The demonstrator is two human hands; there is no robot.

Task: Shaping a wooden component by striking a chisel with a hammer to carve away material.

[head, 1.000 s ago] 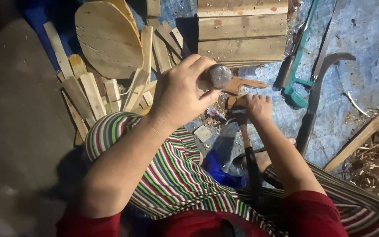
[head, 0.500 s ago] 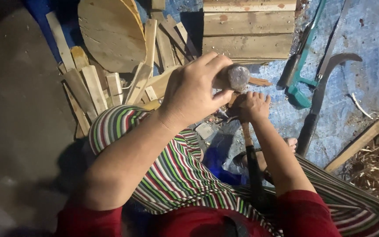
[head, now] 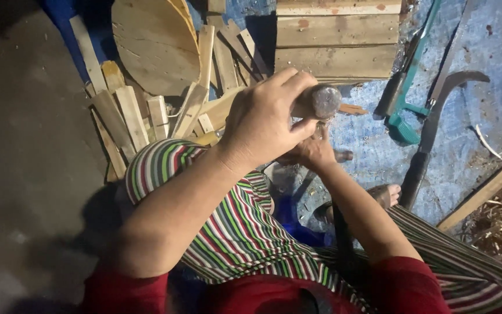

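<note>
Left hand (head: 265,125) clenched round hammer (head: 319,102), head raised above right hand (head: 312,152). Right fingers pinch something small, hidden, low over blue tarp (head: 483,125) near plank panel (head: 335,40). Striking step likely; next blow needs aim clear of fingers.

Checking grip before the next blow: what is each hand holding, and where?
Left hand grips the hammer close behind its head. Right hand sits underneath; its hold cannot be told.

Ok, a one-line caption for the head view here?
Seated person's left hand grips a hammer above the right hand, wood slats and a curved blade on the blue mat.
</note>
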